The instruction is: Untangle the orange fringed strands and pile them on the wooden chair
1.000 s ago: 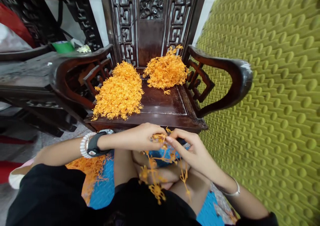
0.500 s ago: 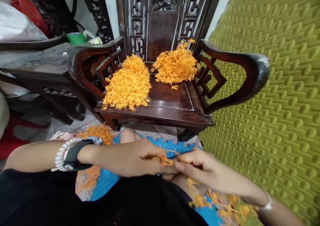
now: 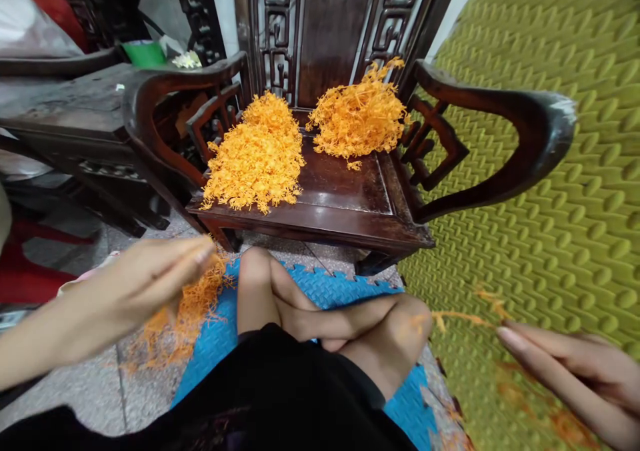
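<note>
My left hand is over a pile of orange stringy strands on the floor at the left. Its fingers are pressed together, and I cannot make out whether anything is in them. On the far right, my right hand pinches a thin orange sprig between thumb and finger. The sprig points left, with small branching tufts blurred by motion. Below that hand, more orange pieces show, partly hidden and smeared.
Two heaps of yellow-orange sprigs, a left heap and a right heap, sit on a dark carved wooden chair. Blue foam mat lies under my crossed legs. A yellow-green textured mat stands at right; a side table is at left.
My hands were close together over my lap, with orange pieces between them. They have moved apart: the left to the floor pile, the right outward with a sprig.
</note>
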Motion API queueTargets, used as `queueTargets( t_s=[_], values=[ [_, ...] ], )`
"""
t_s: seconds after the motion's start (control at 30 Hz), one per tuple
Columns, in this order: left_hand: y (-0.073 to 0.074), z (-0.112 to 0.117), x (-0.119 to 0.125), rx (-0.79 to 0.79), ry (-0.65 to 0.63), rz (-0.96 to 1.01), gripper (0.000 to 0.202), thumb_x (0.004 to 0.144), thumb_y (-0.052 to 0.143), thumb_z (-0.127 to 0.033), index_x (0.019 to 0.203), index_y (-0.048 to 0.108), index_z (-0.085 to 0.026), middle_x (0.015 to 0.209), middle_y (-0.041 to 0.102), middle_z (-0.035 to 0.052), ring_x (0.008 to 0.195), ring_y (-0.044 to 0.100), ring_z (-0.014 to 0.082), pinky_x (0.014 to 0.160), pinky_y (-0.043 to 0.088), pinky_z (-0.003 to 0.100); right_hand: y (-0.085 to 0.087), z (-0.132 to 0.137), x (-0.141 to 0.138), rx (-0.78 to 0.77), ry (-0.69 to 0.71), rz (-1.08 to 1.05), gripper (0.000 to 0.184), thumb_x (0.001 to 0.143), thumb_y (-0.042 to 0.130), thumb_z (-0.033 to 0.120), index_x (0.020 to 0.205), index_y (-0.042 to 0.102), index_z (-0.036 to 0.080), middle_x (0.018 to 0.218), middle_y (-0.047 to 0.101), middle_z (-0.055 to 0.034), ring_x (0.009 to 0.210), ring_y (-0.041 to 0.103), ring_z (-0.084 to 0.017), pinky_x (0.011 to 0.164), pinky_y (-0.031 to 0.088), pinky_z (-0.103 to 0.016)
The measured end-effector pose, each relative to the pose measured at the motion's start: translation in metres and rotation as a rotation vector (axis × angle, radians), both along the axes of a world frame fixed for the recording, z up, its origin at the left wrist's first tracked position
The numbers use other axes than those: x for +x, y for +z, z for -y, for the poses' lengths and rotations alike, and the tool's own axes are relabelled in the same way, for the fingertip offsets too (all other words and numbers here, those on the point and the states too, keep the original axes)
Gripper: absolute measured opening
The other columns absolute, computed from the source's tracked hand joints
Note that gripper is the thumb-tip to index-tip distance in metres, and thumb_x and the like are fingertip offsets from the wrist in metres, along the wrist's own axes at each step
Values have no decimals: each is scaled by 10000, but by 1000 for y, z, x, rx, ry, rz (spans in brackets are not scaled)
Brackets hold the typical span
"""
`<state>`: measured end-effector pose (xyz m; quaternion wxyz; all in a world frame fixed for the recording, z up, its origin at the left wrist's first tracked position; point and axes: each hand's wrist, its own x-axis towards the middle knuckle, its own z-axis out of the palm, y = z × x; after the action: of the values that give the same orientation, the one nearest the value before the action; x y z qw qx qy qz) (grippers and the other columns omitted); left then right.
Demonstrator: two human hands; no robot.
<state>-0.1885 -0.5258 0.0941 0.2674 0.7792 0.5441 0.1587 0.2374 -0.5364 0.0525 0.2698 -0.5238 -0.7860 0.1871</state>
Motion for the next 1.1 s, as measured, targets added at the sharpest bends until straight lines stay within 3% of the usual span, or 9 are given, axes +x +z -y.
queueTargets(
  t_s=[0.07, 0.17, 0.33, 0.47, 0.6, 0.73, 0.83, 0.97, 1.1],
  values=[
    [-7, -20, -15, 172, 138, -107, 312, 941, 335, -389, 708, 454, -220, 557, 453, -43, 483, 436, 98, 499, 336, 222, 6, -9, -4, -144, 94, -30, 254, 886, 556, 388, 667, 651, 300, 467, 541, -4, 366, 491, -153, 329, 357, -281],
    [-21, -69, -15, 284, 150, -284, 278, 952, 329, -362, 849, 518, -185, 643, 510, -5, 575, 491, 131, 590, 361, 263, 14, -25, -33, -299, 196, -125, 366, 922, 506, 391, 594, 551, 237, 496, 502, 6, 412, 452, -132, 391, 364, -269],
    [-42, -184, -2, 510, 209, -380, 385, 946, 333, -324, 1192, 553, -125, 1093, 585, 155, 950, 578, 267, 815, 424, 355, 9, -53, -62, -350, 42, -290, 473, 925, 470, 501, 557, 424, 207, 542, 361, 31, 479, 330, -112, 442, 291, -256],
    [-58, -268, -13, 504, 400, -393, 461, 937, 343, -332, 1324, 503, -139, 1329, 451, 198, 1127, 486, 356, 900, 401, 462, -2, -75, -58, -356, -11, -461, 465, 922, 478, 517, 587, 414, 201, 569, 343, 42, 511, 299, -106, 481, 267, -256],
    [-76, -308, -26, 424, 453, -304, 667, 876, 396, -621, 1307, 530, -131, 1496, 287, 195, 1273, 313, 474, 962, 311, 603, -10, -97, -53, -443, 24, -687, 393, 932, 496, 456, 644, 458, 192, 589, 374, 42, 536, 327, -106, 518, 276, -256],
    [-72, -297, -5, 696, 446, -70, 870, 857, 382, -700, 1458, 288, -78, 1579, 31, 192, 1412, 105, 447, 1091, 168, 564, -14, -110, -54, -537, 65, -915, 348, 936, 505, 383, 648, 467, 190, 553, 372, 51, 518, 335, -107, 528, 296, -260],
    [-53, -255, 39, 805, 213, 117, 773, 863, 463, -630, 1424, 324, -116, 1532, 263, 174, 1411, 231, 337, 1150, 183, 487, -13, -113, -62, -516, 120, -1032, 332, 937, 507, 348, 644, 489, 193, 538, 396, 46, 522, 362, -115, 547, 338, -267],
    [-43, -175, 109, 266, -269, 407, 698, 840, 561, -562, 1378, 353, -170, 1331, 540, 149, 1165, 556, 257, 987, 447, 399, -12, -106, -81, -400, 151, -1048, 282, 920, 538, 361, 698, 585, 193, 667, 545, 0, 697, 522, -146, 721, 443, -288],
    [-59, -125, 144, -107, -436, 360, 724, 761, 679, -515, 1348, 426, -175, 1221, 619, 127, 1041, 609, 272, 863, 490, 372, -15, -92, -91, -280, 61, -927, 258, 898, 561, 420, 783, 660, 211, 891, 652, -34, 917, 601, -188, 908, 471, -343]
  ],
)
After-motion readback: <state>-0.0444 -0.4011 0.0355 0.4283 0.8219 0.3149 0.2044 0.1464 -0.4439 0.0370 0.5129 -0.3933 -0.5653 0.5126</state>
